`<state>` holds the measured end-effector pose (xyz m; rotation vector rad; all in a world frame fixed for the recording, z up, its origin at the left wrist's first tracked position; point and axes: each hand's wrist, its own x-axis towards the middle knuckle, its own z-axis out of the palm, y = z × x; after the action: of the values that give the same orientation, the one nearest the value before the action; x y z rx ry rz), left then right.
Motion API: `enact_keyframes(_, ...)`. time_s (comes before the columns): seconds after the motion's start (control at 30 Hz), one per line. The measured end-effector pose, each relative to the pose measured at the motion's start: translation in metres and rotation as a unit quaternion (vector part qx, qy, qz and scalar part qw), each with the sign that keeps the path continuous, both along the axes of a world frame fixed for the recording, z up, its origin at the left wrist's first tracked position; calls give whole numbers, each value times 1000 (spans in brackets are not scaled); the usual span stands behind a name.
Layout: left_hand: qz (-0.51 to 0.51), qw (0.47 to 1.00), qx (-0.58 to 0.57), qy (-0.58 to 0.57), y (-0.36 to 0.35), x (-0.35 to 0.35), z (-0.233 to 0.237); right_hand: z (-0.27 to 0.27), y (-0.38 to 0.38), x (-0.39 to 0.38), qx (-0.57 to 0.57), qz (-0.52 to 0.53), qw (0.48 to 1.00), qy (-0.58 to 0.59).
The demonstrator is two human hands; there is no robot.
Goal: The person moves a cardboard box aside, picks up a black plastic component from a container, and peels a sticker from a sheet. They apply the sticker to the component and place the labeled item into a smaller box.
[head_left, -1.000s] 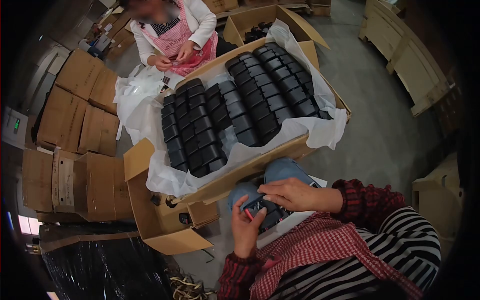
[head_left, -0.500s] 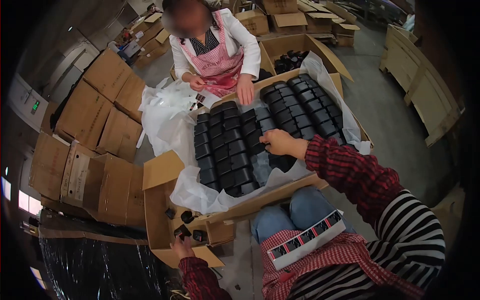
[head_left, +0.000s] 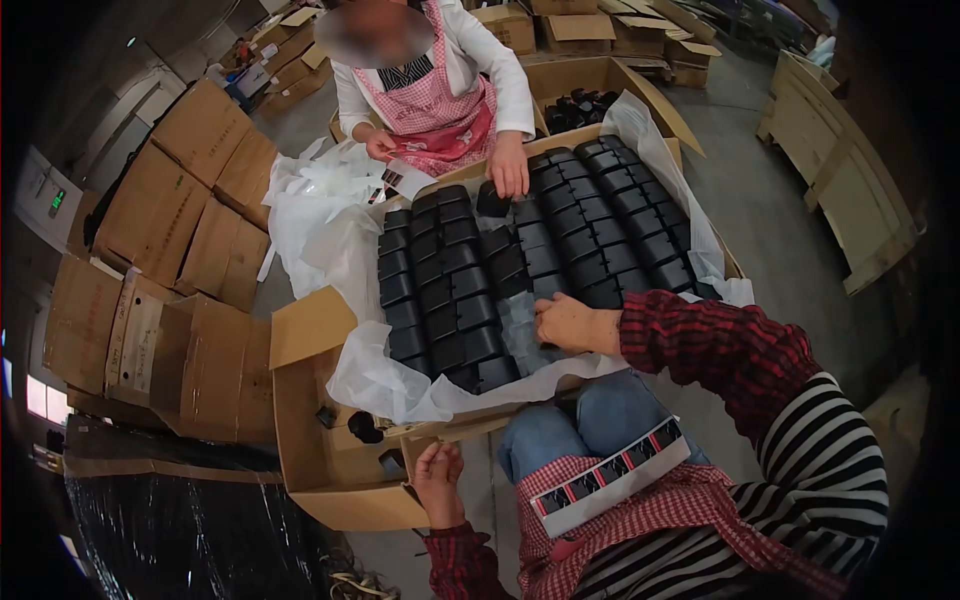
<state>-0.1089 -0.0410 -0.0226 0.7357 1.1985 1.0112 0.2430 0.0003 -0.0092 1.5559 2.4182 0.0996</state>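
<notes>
My right hand (head_left: pixel 575 323) has curled fingers resting at the near end of a row of black plastic pieces (head_left: pixel 470 290); whatever its fingertips grip is hidden. Next to it, a crumpled clear plastic piece (head_left: pixel 518 325) lies over the row. These rows fill a large carton (head_left: pixel 470 425) lined with white film (head_left: pixel 390 385). My left hand (head_left: pixel 438 480) is raised at the edge of a lower open carton (head_left: pixel 350 510), fingers bunched together. I cannot make out anything in them. Loose black pieces (head_left: pixel 363 427) lie in that lower carton.
A white sheet with black-and-red labels (head_left: pixel 610 475) lies on my lap. Across the carton, a co-worker (head_left: pixel 430 100) holds a label sheet (head_left: pixel 407 180) and touches a black piece (head_left: pixel 491 200). Stacked cartons (head_left: pixel 185 200) stand left; a wooden crate (head_left: pixel 840 170) is at right.
My left hand has come up out of the lower carton and moved right; one black piece no longer shows there. My right hand has shifted toward me along the row. The co-worker's hand now covers a black piece.
</notes>
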Motion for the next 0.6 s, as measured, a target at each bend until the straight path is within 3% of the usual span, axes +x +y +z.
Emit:
enact_keyframes(0.07, -12, 998, 55, -6, -2, 6, 25, 30, 3, 16, 13, -53, 963, 266)
enact_keyframes(0.17, -45, 990, 134, 8, -8, 27, 78, 99, -6, 39, 15, -107, 859, 500)
enact_keyframes(0.2, -65, 985, 158, 30, -8, 38, 97, 127, -18, 41, -72, -151, 808, 565)
enact_keyframes(0.23, -67, 984, 161, 30, -9, 52, 113, 145, -29, 41, -68, -152, 808, 565)
enact_keyframes(0.3, -200, 930, 303, 56, -12, 86, 141, 168, -45, 40, -164, -7, 809, 564)
enact_keyframes(0.37, -354, 862, 349, 95, -15, 115, 165, 175, -61, 28, -180, 33, 801, 570)
enact_keyframes(0.4, -382, 861, 321, 102, -21, 129, 172, 179, -67, 21, -189, 79, 795, 571)
enact_keyframes(0.43, -405, 857, 300, 112, -28, 145, 177, 177, -75, 15, -126, 87, 792, 591)
enact_keyframes(0.5, -356, 862, 325, 155, -36, 161, 167, 161, -88, 2, 53, 64, 800, 594)
enact_keyframes(0.53, -348, 875, 295, 160, -40, 162, 163, 157, -99, -4, 116, 16, 777, 618)
enact_keyframes(0.57, -342, 888, 259, 163, -47, 163, 155, 146, -108, -7, 119, 18, 775, 621)
enact_keyframes(0.6, -327, 917, 200, 109, -58, 165, 145, 127, -115, -9, 148, -43, 740, 654)
